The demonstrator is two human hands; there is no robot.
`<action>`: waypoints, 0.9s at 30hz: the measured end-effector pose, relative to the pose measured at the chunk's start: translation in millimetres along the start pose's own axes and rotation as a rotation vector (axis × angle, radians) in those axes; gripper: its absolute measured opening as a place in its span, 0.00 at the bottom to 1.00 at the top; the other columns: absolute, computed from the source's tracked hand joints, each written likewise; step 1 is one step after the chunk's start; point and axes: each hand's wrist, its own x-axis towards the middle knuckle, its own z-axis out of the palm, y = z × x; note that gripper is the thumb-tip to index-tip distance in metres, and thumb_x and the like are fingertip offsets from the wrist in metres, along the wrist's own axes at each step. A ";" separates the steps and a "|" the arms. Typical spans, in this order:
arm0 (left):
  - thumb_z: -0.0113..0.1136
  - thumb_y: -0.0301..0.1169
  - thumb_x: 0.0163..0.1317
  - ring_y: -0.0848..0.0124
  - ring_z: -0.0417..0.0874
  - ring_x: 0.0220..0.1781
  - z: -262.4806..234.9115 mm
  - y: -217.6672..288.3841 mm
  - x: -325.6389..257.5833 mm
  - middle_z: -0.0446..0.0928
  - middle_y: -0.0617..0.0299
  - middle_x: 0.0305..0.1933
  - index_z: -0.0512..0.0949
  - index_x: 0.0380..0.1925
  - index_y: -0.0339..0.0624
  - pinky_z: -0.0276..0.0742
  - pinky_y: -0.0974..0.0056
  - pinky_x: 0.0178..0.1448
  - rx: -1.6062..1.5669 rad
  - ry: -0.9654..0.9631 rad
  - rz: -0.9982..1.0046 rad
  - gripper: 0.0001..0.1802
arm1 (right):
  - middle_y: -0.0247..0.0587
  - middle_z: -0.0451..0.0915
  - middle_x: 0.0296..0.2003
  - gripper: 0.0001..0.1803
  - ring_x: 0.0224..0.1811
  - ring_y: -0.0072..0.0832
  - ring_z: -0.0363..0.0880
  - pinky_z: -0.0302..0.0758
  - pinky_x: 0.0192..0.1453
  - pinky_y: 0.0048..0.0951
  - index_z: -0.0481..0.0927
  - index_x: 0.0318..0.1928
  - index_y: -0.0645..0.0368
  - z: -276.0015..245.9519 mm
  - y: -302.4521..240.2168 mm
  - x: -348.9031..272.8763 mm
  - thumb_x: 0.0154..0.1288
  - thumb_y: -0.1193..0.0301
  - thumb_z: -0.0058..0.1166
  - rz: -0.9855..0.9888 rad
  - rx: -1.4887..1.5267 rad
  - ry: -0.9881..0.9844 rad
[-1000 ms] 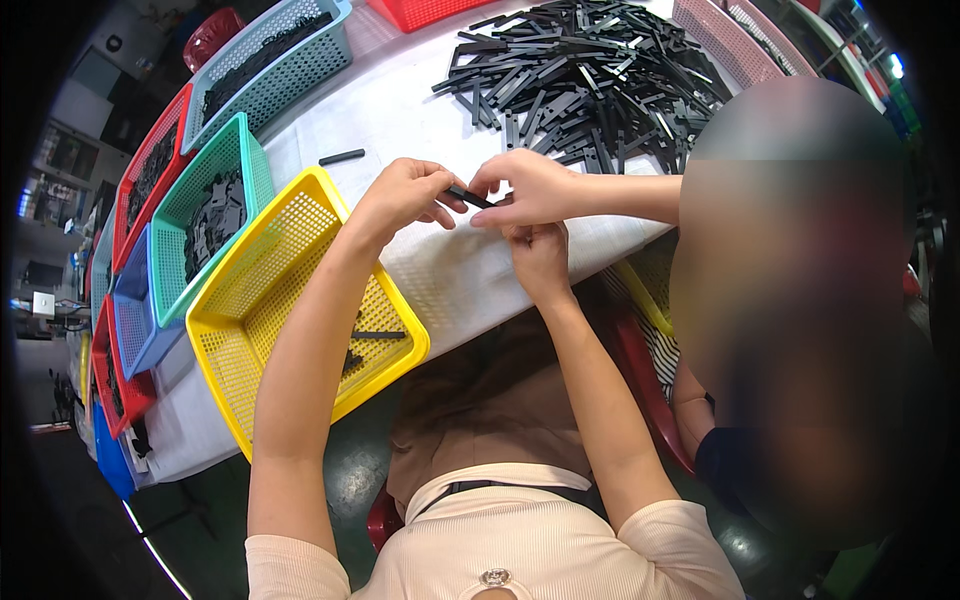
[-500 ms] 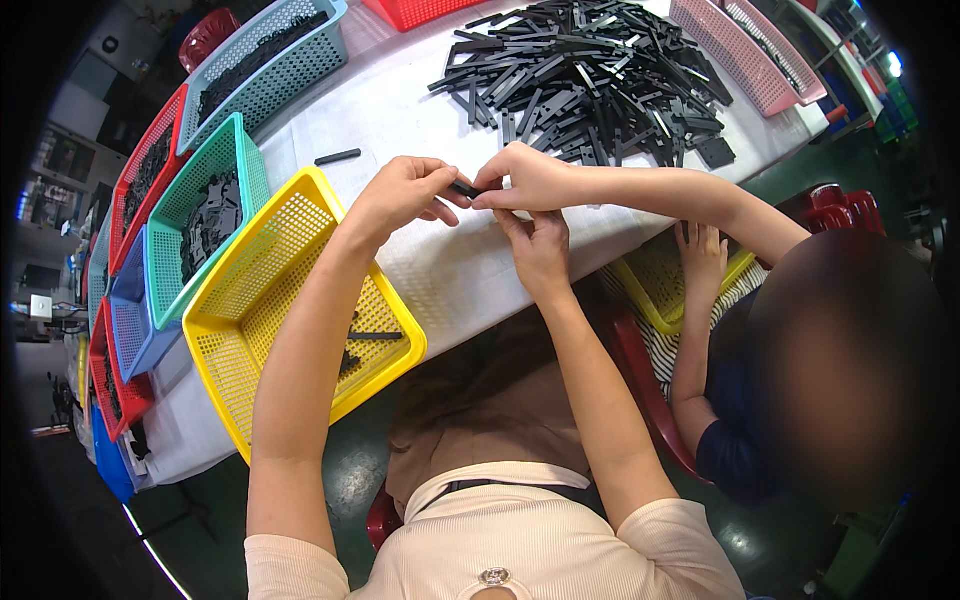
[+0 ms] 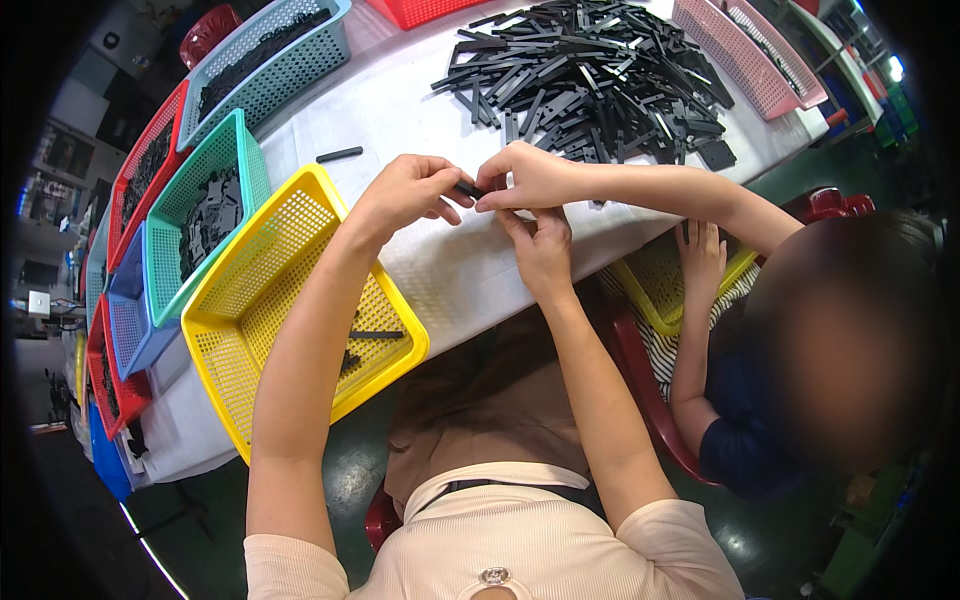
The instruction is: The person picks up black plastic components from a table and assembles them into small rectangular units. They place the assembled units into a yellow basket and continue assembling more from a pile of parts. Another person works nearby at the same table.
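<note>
My left hand (image 3: pixel 410 195) is raised over the table's near edge, thumb and forefinger pinched on the end of a short black bar (image 3: pixel 467 188). A co-worker's hand (image 3: pixel 530 178) reaches in from the right and grips the other end of that bar. Just below the co-worker's wrist is my right hand (image 3: pixel 542 250), its fingers curled closed. The fingertips are partly hidden, so anything between them cannot be made out. On the white cloth to the left lies a loose black bar (image 3: pixel 339 154).
A large pile of black strips (image 3: pixel 590 80) covers the far table. Next to my left forearm is a yellow basket (image 3: pixel 410 352) with a few black pieces. Green (image 3: pixel 258 170), blue (image 3: pixel 335 45) and red baskets stand farther left. The co-worker's other hand (image 3: pixel 703 262) is by another yellow basket (image 3: pixel 662 318).
Almost nothing differs. The view has shifted very slightly, and the co-worker's head has moved a little. Both ends of the black bar stay gripped.
</note>
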 end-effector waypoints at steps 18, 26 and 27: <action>0.48 0.32 0.71 0.75 0.79 0.40 -65.9 42.0 -158.0 0.81 0.60 0.44 0.77 0.51 0.37 0.75 0.72 0.49 0.372 0.849 0.671 0.15 | 0.40 0.75 0.45 0.05 0.48 0.34 0.75 0.74 0.49 0.32 0.81 0.33 0.62 27.0 -123.3 11.5 0.54 0.77 0.63 -0.426 -0.086 -0.320; 0.52 0.20 0.61 0.73 0.80 0.36 27.2 3.6 -264.3 0.82 0.58 0.38 0.80 0.39 0.35 0.75 0.69 0.43 0.136 0.774 0.617 0.09 | 0.46 0.71 0.54 0.21 0.59 0.43 0.68 0.65 0.64 0.45 0.77 0.49 0.59 88.4 -141.7 -9.2 0.53 0.69 0.64 -0.505 -0.389 -0.573; 0.56 0.17 0.56 0.70 0.81 0.34 35.2 -7.3 -269.2 0.82 0.58 0.36 0.81 0.38 0.37 0.76 0.67 0.40 0.258 0.701 0.688 0.11 | 0.48 0.70 0.55 0.25 0.59 0.44 0.68 0.66 0.63 0.45 0.75 0.53 0.60 79.1 -140.5 -9.0 0.54 0.69 0.64 -0.437 -0.359 -0.585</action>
